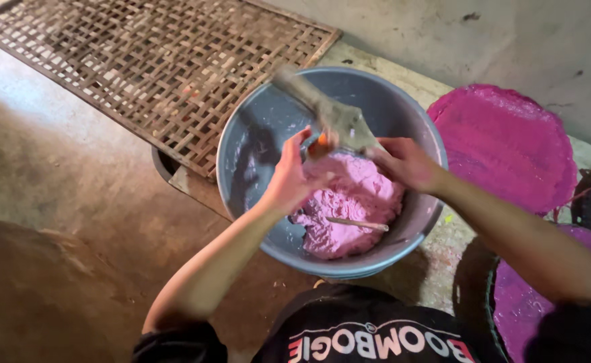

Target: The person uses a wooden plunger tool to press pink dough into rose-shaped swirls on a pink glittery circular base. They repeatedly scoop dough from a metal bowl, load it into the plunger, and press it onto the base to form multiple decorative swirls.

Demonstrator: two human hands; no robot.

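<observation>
A grey plastic basin (255,128) sits on the floor in front of me, holding a lump of pink dough (352,208). A thin stick (357,224) lies on the dough. My right hand (406,163) grips the lower end of a dough-coated paddle (325,111) that slants up to the left over the basin, blurred by motion. My left hand (288,176) reaches in beside the paddle's blade, its fingers curled at the blade's edge, where something orange shows.
A woven bamboo lattice tray (154,60) lies on the concrete floor at the upper left, overlapping a dark object beneath. A round magenta sheet (507,141) rests at the right against the wall, and another magenta surface (531,302) sits at the lower right.
</observation>
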